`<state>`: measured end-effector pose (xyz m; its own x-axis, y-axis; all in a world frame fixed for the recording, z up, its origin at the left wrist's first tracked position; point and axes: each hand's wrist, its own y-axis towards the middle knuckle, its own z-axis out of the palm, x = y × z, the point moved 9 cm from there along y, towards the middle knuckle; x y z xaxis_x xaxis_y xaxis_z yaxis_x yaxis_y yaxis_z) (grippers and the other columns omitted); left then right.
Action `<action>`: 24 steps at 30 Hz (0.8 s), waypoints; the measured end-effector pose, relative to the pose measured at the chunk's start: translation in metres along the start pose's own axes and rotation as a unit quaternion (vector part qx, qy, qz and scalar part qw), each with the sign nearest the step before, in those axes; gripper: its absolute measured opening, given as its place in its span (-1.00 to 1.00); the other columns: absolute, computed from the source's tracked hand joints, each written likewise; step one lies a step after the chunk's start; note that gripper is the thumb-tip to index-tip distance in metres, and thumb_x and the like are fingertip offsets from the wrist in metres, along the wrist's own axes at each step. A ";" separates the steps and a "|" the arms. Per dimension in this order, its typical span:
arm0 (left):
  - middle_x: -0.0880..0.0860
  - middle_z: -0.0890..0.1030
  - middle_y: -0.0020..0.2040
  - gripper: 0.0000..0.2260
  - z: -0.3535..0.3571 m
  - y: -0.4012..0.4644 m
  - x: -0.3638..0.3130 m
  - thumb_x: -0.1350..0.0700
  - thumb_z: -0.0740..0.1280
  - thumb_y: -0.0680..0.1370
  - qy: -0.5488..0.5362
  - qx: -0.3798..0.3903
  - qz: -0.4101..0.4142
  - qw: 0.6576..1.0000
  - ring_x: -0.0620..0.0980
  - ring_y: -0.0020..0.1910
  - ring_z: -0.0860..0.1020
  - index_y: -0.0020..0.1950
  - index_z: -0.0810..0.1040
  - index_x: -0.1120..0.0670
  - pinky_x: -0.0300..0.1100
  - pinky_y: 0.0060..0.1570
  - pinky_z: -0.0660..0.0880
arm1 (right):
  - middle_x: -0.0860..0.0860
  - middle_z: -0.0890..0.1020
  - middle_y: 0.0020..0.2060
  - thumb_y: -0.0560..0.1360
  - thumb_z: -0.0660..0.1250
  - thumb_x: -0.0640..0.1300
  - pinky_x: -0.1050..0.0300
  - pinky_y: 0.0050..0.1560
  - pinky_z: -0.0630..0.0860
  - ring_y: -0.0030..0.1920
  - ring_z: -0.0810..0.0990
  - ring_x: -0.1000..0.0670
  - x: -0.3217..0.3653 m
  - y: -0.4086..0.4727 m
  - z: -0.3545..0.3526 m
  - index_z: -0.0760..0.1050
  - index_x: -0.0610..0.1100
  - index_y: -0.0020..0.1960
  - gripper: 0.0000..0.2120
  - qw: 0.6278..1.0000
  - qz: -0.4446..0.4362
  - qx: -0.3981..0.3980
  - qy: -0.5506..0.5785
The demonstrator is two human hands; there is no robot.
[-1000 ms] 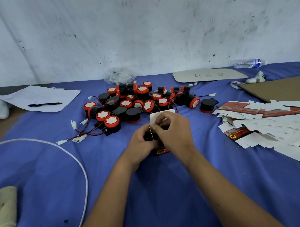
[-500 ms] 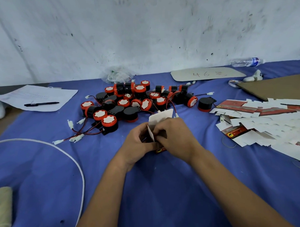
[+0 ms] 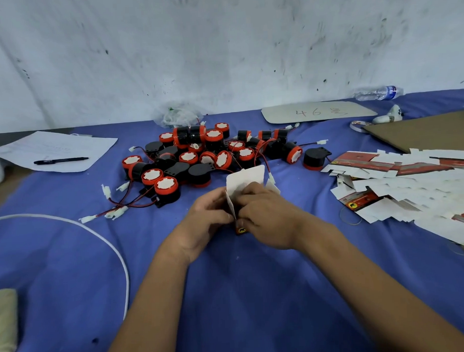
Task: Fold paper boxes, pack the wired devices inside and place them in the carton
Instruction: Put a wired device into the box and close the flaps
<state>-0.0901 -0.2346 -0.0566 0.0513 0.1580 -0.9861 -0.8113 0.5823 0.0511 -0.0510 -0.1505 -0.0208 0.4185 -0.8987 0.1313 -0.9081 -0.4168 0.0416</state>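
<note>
**Both hands folding a paper box**

While our left hand (image 3: 209,224) and right hand (image 3: 266,219) curl their fingers (image 3: 248,199) around the paper box (image 3: 245,179), pinching its flaps, its white lid flap stands up just beyond them. Past the fingertips lies the heap of wired devices (image 3: 198,156); right of them, flat box blanks (image 3: 399,185).

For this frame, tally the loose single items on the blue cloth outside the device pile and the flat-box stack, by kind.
Black pen: 1
Clear plastic water bottle: 1
Rounded grey cardboard sheet marked 46: 1
White paper sheet: 1
White cable: 1
Partly folded white paper box, held by both hands: 1
Total: 6
</note>
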 end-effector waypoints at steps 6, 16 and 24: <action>0.12 0.74 0.05 -0.77 -0.008 0.005 0.008 0.19 0.27 0.69 0.002 -0.106 -0.009 0.994 0.00 -0.03 0.68 0.07 0.74 0.05 -0.16 -0.08 0.62 | 0.04 0.59 0.03 0.64 0.18 -0.17 0.07 0.32 0.28 0.20 0.37 -0.06 0.012 0.000 -0.003 0.67 -0.06 0.06 -0.73 0.999 -0.009 -0.036 -0.028; 0.17 0.73 0.03 -0.84 -0.011 0.002 0.004 0.14 0.34 0.67 0.049 -0.164 0.020 0.985 0.09 -0.03 0.67 0.13 0.66 0.19 0.00 0.03 0.62 | 0.04 0.68 -0.10 0.56 0.39 -0.18 0.01 -0.03 0.51 -0.14 0.52 0.09 0.005 -0.021 -0.023 0.64 -0.12 -0.04 -0.95 0.979 -0.006 -0.177 0.104; 0.04 0.75 0.04 -0.85 -0.006 0.002 0.002 0.19 0.41 0.62 0.058 -0.164 0.039 0.984 0.00 0.03 0.72 0.19 0.65 0.14 -0.21 -0.05 0.64 | 0.04 0.53 -0.19 0.49 0.50 -0.15 -0.05 -0.20 0.52 -0.23 0.46 -0.02 -0.008 -0.036 -0.020 0.44 -0.14 -0.16 -0.77 0.955 0.019 -0.271 0.118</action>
<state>-0.0949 -0.2379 -0.0596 -0.0705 0.0894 -0.9935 -0.9554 0.2803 0.0930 -0.0214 -0.1257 -0.0030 0.4275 -0.8297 0.3590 -0.8250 -0.1956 0.5303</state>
